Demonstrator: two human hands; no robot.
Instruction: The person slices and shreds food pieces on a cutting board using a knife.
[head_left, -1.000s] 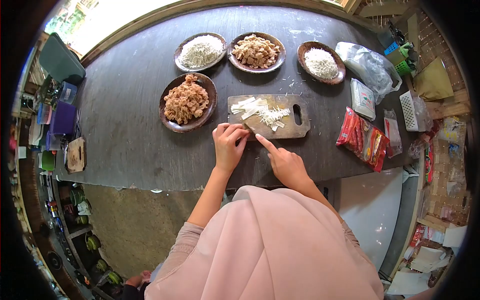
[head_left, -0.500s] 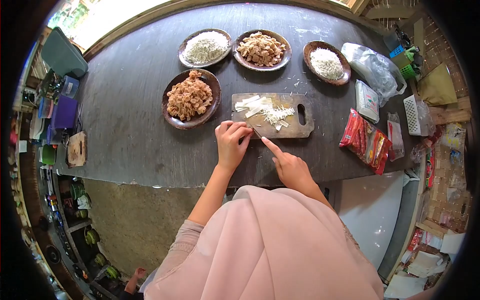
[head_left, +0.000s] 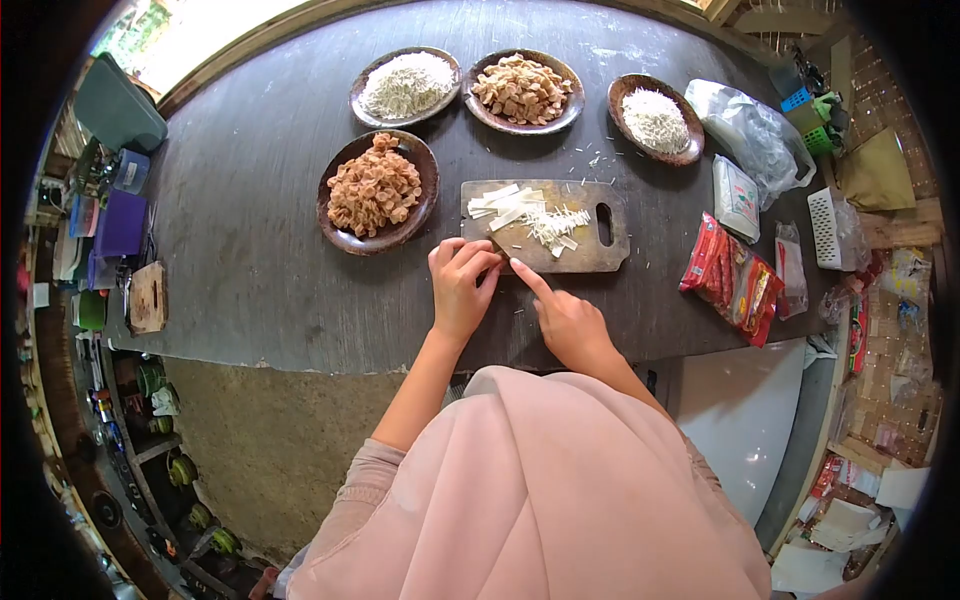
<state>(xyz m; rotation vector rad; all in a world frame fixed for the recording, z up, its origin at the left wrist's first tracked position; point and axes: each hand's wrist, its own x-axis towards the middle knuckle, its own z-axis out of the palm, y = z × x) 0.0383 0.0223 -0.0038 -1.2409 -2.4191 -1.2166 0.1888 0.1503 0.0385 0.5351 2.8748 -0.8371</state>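
A wooden cutting board (head_left: 590,262) lies in front of me, with pale flat strips (head_left: 508,205) and a heap of thin white shreds (head_left: 558,228) on it. My left hand (head_left: 463,280) is at the board's near left corner, fingers bent and pinched together; whatever they hold is hidden. Beside it my right hand (head_left: 572,325) is closed around a knife, mostly hidden under the hand, its index finger stretched along the blade. Only a little of the blade shows, close to my left fingertips.
Beyond the board stand plates of brown slices (head_left: 375,187), white shreds (head_left: 408,86), tan slices (head_left: 522,90) and more white shreds (head_left: 655,122). To the right lie a clear plastic bag (head_left: 755,135), a white packet (head_left: 736,199) and a red packet (head_left: 730,280). A smaller board (head_left: 148,298) leans at left.
My right hand has shifted slightly left and up, bringing its index fingertip nearer my left fingers. The left hand stays in place, and the view has tilted a little.
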